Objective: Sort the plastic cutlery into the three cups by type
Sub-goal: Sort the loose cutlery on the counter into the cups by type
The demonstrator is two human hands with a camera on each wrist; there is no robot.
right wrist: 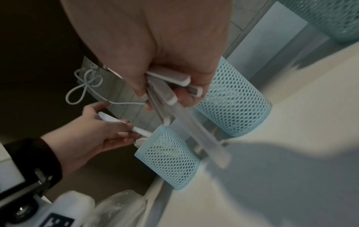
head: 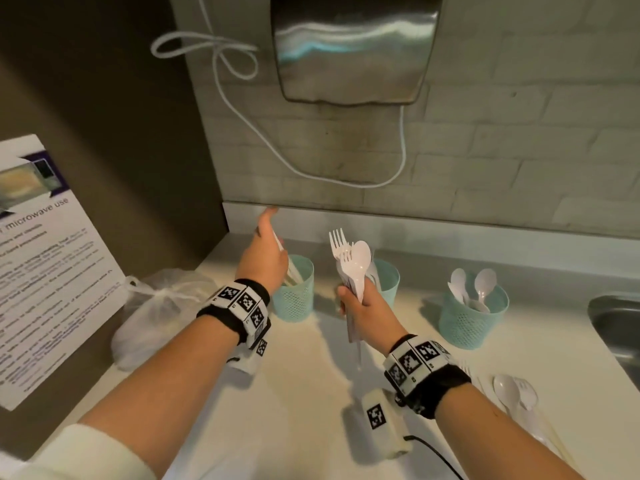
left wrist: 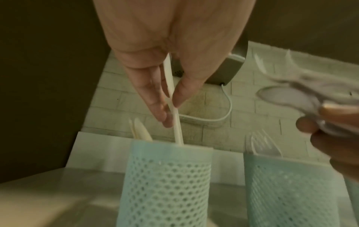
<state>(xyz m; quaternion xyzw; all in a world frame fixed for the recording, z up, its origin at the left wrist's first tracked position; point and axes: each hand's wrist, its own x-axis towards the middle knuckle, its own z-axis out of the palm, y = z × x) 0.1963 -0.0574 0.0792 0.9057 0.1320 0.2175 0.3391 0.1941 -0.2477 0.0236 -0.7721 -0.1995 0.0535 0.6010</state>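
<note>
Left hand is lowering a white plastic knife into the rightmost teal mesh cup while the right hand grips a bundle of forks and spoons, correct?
Wrong cup. The left hand is lowering the white plastic knife into the leftmost teal mesh cup, as the head view shows; the rightmost one holds spoons. The rest stands: the right hand grips a bundle of white plastic forks and spoons.

A shared kitchenette, such as an office or canteen break area. A steel dispenser [head: 353, 46] hangs on a white brick-tiled wall [head: 519, 140], with a white cable [head: 242, 109] looping beneath it. Below the dispenser runs a pale counter [head: 294, 393]; at its right end is the edge of a steel sink [head: 616, 327]. Left of the dispenser a printed notice [head: 45, 265] reads "microwave use". Under it stand three mesh cups [head: 471, 323] of disposable plastic cutlery.
</note>
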